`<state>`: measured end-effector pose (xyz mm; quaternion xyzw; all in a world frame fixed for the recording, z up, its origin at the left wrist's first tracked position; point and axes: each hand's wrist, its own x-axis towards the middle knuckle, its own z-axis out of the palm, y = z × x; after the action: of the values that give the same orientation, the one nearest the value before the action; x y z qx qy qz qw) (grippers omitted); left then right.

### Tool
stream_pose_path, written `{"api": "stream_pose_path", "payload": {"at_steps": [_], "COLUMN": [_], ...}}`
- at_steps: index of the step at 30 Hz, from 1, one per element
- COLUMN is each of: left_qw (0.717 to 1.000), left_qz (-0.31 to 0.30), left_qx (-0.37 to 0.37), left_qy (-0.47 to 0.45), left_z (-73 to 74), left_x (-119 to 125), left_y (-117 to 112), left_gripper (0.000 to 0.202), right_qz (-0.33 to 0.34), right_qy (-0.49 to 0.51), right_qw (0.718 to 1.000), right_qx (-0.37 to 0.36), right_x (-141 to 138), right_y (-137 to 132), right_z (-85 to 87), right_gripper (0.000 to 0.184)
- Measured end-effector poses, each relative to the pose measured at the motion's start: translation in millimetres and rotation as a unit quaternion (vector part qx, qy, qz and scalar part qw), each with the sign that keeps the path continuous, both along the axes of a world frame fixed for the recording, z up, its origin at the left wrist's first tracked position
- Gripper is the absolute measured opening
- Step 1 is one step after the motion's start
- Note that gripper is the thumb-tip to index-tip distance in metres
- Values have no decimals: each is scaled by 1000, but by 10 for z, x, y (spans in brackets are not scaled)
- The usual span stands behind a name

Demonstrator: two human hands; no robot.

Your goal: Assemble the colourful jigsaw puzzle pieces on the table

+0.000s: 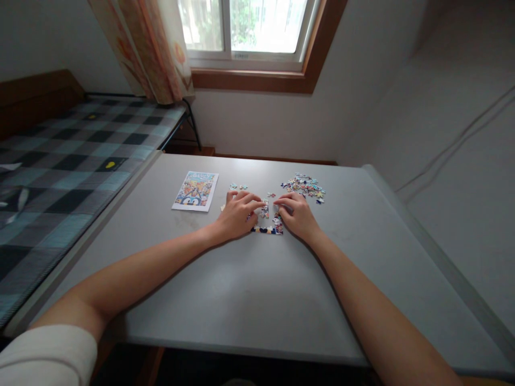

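Surface (pixel 241 300): grey, flat, filling the lower centre of the frame, with a raised edge at right. Room: pale walls, a wood-framed window (pixel 245 32) at top centre, a peach curtain (pixel 148 53) at upper left beside it, and a bed with a checked cover (pixel 60 161) along the left edge, just beside the surface. At centre we list a small assembled puzzle section (pixel 269 222), lying flat between our hands. Our left hand (pixel 237 214) rests palm down touching its left side, fingers (pixel 253 201) together and extended onto the pieces; our right hand (pixel 295 214) does likewise from the right, fingers pressed down, clamped on nothing that we can see. A loose heap of puzzle pieces (pixel 303 186) lies near, right of centre; a few stray pieces (pixel 238 187) sit above the left hand. A printed reference picture (pixel 196 191) lies left of centre, apart from the hands.
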<state>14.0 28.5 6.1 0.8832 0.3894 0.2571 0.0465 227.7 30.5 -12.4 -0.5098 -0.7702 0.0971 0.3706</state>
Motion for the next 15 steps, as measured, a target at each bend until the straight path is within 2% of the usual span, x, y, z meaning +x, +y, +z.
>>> {"api": "stream_pose_path", "payload": {"at_steps": [7, 15], "left_qw": [998, 998], "left_qz": [-41, -35], "left_qx": [-38, -28], "left_qy": [39, 41], "left_z": [6, -6], "left_x": [2, 1], "left_y": [-7, -9], "left_gripper": [36, 34], "right_qz": [3, 0], "right_qy": [-4, -45], "right_qw": [1000, 999], "right_qx": [9, 27], "right_x": [0, -18], "right_y": [-2, -30], "right_z": [-3, -1], "right_gripper": [23, 17]}}
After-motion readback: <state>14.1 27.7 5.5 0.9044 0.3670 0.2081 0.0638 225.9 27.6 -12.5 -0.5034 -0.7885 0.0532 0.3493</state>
